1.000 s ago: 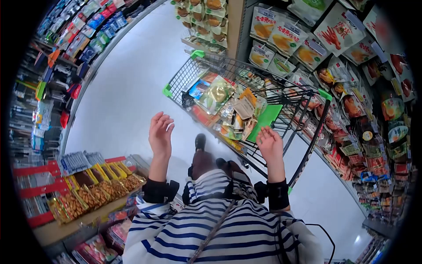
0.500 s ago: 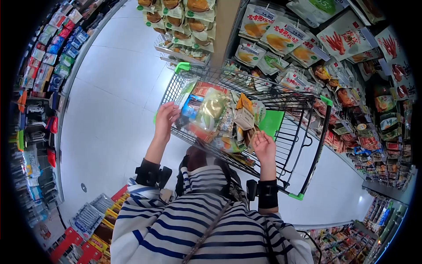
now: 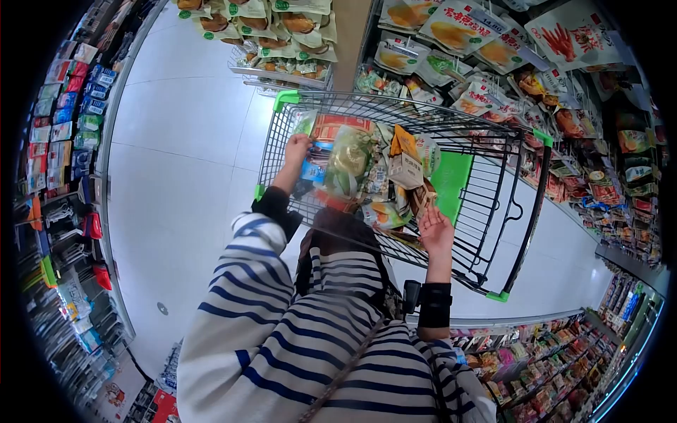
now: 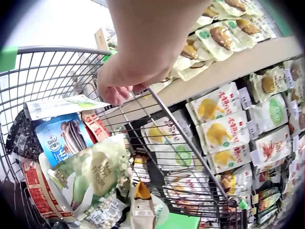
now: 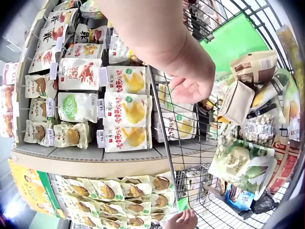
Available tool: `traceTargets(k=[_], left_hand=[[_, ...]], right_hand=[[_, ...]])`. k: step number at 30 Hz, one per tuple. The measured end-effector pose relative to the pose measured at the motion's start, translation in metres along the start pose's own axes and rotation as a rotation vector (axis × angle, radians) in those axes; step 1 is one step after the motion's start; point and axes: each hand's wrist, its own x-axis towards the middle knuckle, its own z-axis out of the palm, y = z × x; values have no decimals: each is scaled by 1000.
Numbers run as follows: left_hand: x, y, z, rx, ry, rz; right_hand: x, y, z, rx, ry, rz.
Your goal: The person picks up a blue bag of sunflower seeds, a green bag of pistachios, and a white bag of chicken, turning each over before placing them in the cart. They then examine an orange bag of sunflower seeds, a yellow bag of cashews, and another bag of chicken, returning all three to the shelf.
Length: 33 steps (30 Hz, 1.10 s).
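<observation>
A wire shopping cart (image 3: 395,99) loaded with packaged food stands before me. My left hand (image 3: 295,156) reaches over its front end, fingers curled at the edge of a white and green packet (image 4: 66,106). Beside that packet lie a blue snack bag (image 4: 62,138) and a large green pouch (image 4: 97,174). My right hand (image 3: 434,229) hovers palm up over the cart's near side, its fingers loosely bent and nothing in them. Nearest to it are a brown packet (image 3: 421,197), a beige box-like pack (image 3: 407,171) and the green plastic panel (image 3: 453,180).
Hanging pouches (image 5: 126,105) fill the shelf along the cart's far side. Bagged goods (image 3: 282,28) hang on a rack beyond the cart's front. More shelves (image 3: 70,148) line the left, with pale floor (image 3: 183,162) between. Packed shelves (image 3: 543,359) stand behind on the right.
The left hand has moved from outside the cart in over its front end, to the white and green packet. The right hand stays near the cart's near side. My view has turned right.
</observation>
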Motion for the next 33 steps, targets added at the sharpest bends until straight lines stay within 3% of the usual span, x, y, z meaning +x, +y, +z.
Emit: traceTargets(k=[3, 7, 11, 12, 20, 23, 28, 31, 33], left_hand=[[34, -36, 12, 127, 26, -106], [61, -90, 19, 533, 135, 59], [60, -109, 29, 521, 110, -55], [91, -155, 22, 582, 106, 2], [83, -166, 39, 619, 10, -32], [64, -136, 52, 659, -59, -167], [50, -134, 62, 388, -189, 20], [48, -123, 66, 338, -354, 119], [42, -110, 68, 388, -366, 162]], right_hand=[[2, -1, -4, 1, 36, -13], [2, -4, -10, -9, 86, -15], [0, -9, -20, -45, 125, -12], [-1, -10, -22, -45, 144, -15], [-9, -19, -44, 15, 189, -13], [-12, -21, -44, 25, 181, -17], [-14, -22, -36, 20, 179, -32], [-12, -22, -31, 3, 136, -41], [-11, -23, -26, 5, 115, -49]])
